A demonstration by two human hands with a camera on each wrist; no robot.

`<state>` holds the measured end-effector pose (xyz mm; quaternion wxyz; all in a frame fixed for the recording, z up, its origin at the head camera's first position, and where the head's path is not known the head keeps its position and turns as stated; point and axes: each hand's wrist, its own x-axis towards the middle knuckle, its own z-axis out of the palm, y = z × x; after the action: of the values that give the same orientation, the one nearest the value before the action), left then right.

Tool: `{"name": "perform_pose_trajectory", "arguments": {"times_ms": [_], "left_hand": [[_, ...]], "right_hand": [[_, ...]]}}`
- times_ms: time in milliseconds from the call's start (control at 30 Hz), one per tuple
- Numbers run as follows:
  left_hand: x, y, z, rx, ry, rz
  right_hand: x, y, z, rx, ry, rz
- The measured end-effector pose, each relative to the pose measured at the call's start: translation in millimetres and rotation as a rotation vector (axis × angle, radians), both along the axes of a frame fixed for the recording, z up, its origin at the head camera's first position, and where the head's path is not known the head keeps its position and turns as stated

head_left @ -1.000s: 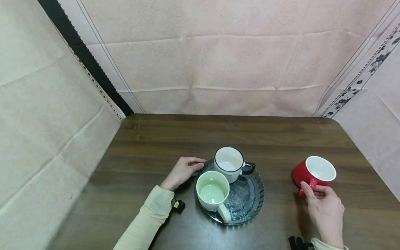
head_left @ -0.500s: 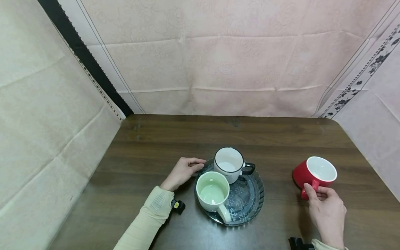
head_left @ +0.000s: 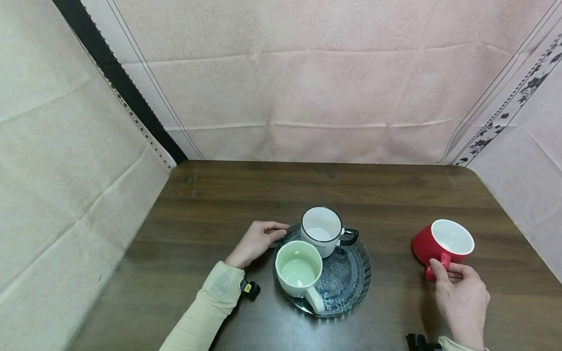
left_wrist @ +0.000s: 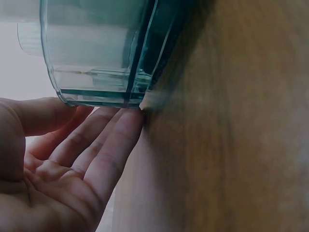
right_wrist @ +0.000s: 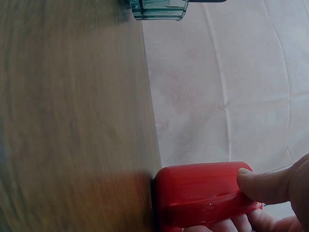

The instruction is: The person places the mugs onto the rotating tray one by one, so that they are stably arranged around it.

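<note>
On the left side of a round fluted glass dish (head_left: 347, 287), my left hand (head_left: 256, 241) touches the outer wall, its fingers nearly straight and the thumb close to the rim. The left wrist view has these fingertips (left_wrist: 130, 121) right against the bluish glass (left_wrist: 91, 77). In the dish stand a white mug (head_left: 322, 224) with a black rim and handle, and a pale green mug (head_left: 298, 265) with its handle towards me. To the right, my right hand (head_left: 463, 297) pinches the handle of a red mug (head_left: 423, 243) with a white inside. The red mug (right_wrist: 203, 193) is upright on the table.
The brown wooden table (head_left: 237, 190) has pale cloth (head_left: 307, 97) hanging behind it and on both sides. Bare wood lies between the dish and the red mug. Each wrist wears a small black camera (head_left: 251, 290).
The red mug and my right hand have shifted very slightly to the right and towards me. My left hand and the dish with its two mugs have stayed in place.
</note>
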<state>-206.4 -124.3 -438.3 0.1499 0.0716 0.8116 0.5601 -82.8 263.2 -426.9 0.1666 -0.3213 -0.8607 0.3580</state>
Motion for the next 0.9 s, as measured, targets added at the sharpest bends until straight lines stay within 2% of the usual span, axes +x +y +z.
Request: {"name": "perform_pose_trajectory", "arguments": {"times_ms": [200, 900], "left_hand": [[-0.1, -0.6, -0.2, -0.010, -0.005, 0.000], [-0.8, 0.5, 0.6, 0.000, -0.003, 0.006]], "right_hand": [[-0.1, -0.3, -0.8, -0.013, -0.023, -0.020], [2.3, 3.5, -3.0, 0.022, 0.003, -0.017]]}}
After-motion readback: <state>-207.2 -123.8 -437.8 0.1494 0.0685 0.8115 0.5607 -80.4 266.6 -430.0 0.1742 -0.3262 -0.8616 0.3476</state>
